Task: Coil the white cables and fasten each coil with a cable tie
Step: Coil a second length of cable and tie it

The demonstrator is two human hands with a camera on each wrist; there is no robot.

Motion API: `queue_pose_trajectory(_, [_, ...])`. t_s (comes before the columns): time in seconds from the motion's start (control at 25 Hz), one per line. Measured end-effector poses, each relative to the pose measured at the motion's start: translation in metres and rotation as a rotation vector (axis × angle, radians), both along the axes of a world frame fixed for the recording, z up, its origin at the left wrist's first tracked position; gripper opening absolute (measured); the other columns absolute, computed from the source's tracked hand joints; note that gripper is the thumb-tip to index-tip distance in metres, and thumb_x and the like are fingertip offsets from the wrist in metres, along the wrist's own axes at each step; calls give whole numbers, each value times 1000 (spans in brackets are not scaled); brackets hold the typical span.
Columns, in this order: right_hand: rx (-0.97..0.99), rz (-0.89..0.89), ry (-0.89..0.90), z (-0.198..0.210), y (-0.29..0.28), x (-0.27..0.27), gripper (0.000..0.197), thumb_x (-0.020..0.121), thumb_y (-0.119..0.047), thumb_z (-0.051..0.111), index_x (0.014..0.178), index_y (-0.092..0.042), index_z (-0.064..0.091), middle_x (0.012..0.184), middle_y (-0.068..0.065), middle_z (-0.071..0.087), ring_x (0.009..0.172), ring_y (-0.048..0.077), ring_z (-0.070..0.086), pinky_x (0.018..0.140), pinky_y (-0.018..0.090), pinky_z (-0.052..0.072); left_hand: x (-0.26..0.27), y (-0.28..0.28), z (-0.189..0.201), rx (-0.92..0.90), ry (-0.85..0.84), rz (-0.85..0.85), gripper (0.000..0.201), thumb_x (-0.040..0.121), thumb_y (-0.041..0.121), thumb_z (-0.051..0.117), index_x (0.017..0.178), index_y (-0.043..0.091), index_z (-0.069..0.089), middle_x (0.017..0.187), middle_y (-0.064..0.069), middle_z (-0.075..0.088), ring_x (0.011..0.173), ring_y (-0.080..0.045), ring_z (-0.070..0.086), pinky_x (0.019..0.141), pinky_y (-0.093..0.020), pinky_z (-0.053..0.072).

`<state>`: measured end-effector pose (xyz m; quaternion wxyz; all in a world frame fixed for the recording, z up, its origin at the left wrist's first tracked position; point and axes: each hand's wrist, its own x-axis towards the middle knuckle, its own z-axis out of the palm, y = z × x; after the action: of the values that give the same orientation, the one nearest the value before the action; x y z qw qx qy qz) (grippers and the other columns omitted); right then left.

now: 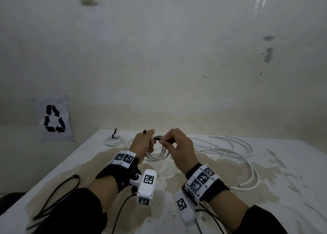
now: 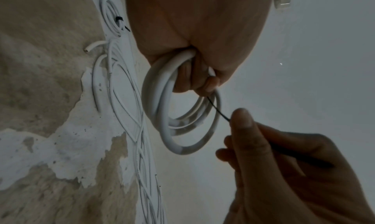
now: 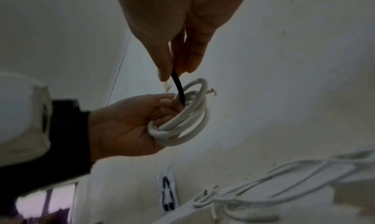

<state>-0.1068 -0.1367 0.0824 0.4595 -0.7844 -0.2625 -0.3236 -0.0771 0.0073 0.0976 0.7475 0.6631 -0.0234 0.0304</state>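
Note:
My left hand (image 1: 145, 141) grips a coil of white cable (image 1: 160, 154) held above the table, fingers curled through its loops (image 2: 182, 118). My right hand (image 1: 174, 141) pinches a thin black cable tie (image 3: 178, 89) between thumb and finger. The tie (image 2: 218, 110) runs from that pinch into the coil next to my left fingers (image 3: 166, 105). A black tip (image 1: 144, 131) sticks up above my left thumb. A smaller white coil (image 1: 113, 139) bound with a black tie lies on the table at the back left.
Several loose white cables (image 1: 230, 149) sprawl over the right half of the stained white table (image 1: 88, 163). Black wrist-camera leads (image 1: 58, 195) trail off the near left edge. A recycling sign (image 1: 54, 118) hangs on the wall to the left.

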Motion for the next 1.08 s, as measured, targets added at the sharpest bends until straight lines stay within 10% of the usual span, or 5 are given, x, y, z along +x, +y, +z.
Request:
queue_pose_trajectory(0.12, [-335, -128, -52, 5, -7, -1, 16, 85, -17, 66, 77, -10, 55, 79, 3, 54, 70, 17, 47, 62, 27, 39, 5, 0, -1, 37, 15, 31, 34, 96, 22, 47, 65, 9, 49, 40, 3, 41, 32, -9, 29, 38, -19, 26])
queue_pose_trajectory(0.28, [-286, -86, 223, 12, -14, -1, 20, 84, -18, 68, 73, -14, 53, 71, -3, 54, 63, 10, 46, 59, 19, 35, 13, 2, -5, 70, 51, 59, 30, 95, 20, 49, 68, 8, 47, 40, 3, 42, 30, -9, 30, 36, -17, 26])
queue_pose_trajectory(0.52, [-766, -290, 260, 4, -2, 0, 16, 96, -14, 46, 108, -9, 55, 94, 11, 66, 86, 31, 61, 67, 36, 46, 14, -1, -9, 86, 58, 53, 33, 93, 20, 52, 62, 8, 48, 42, 1, 43, 32, -11, 30, 39, -20, 26])
queue_pose_trajectory(0.72, [116, 119, 789, 8, 3, -5, 3, 89, -3, 56, 86, -4, 56, 60, 10, 63, 42, 16, 54, 43, 26, 47, 12, 0, -7, -58, 49, -12, 29, 96, 20, 49, 68, 10, 48, 44, 1, 41, 34, -9, 28, 38, -19, 23])
queue_pose_trajectory(1.08, [721, 637, 753, 15, -5, -4, 21, 96, 2, 39, 98, 6, 60, 89, 19, 71, 79, 23, 70, 75, 24, 58, 12, 3, -1, 88, -58, 80, 13, 94, 17, 52, 83, 12, 56, 41, 5, 46, 33, -8, 36, 40, -19, 27])
